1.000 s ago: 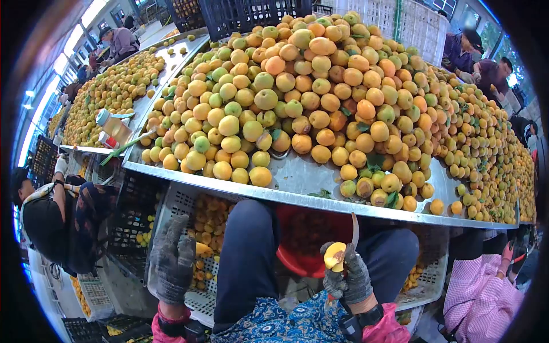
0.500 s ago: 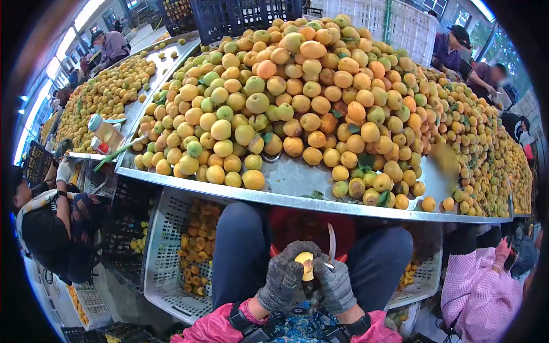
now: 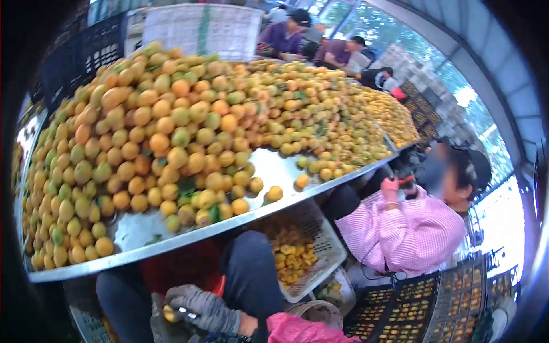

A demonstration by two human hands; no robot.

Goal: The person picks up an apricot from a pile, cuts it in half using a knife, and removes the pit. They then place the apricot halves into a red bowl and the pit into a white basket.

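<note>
At the bottom left of the head view, my two gloved hands are close together above my lap. My left hand, partly hidden and blurred, is closed around a small yellow fruit. My right hand, in a grey glove, is closed on a small knife, whose pale part shows beside the fruit. Beyond my knees, a metal table bears a large heap of yellow, orange and green fruit.
A red tub stands between my knees. A pale crate of cut fruit sits under the table edge. A co-worker in pink sits at the right, near black trays. More people work behind the heap.
The view has swung to the right, so my hands and the table appear further left and tilted. The co-worker in pink shows more fully. The fruit and knife are still in my hands.
</note>
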